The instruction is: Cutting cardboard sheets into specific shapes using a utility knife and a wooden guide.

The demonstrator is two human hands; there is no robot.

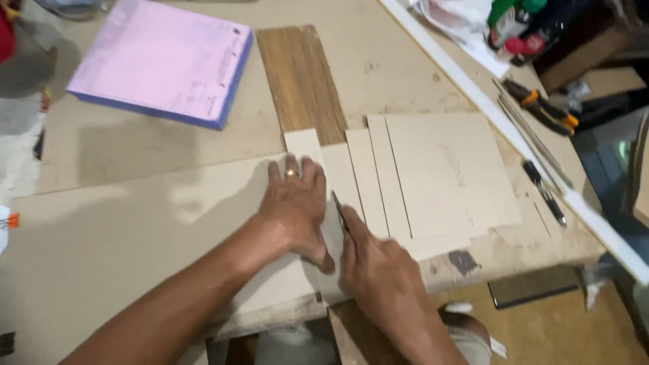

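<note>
My left hand (294, 209), with a ring on one finger, presses flat on a large sheet of beige board (135, 230) at its right edge. My right hand (378, 270) grips a slim cutter knife (340, 211) with its blade running along that edge, just right of my left thumb. A narrow beige strip (305, 144) pokes out beyond my left fingertips. Under the sheets lies a long wooden plank (301, 81) that runs away from me.
Several cut beige boards (446, 172) overlap to the right. A pink paper pad (162, 61) lies at the back left. Pliers with orange grips (544, 108), a pen (544, 192) and a long white rail (514, 135) are along the right edge. Bottles and a bag sit at the top right.
</note>
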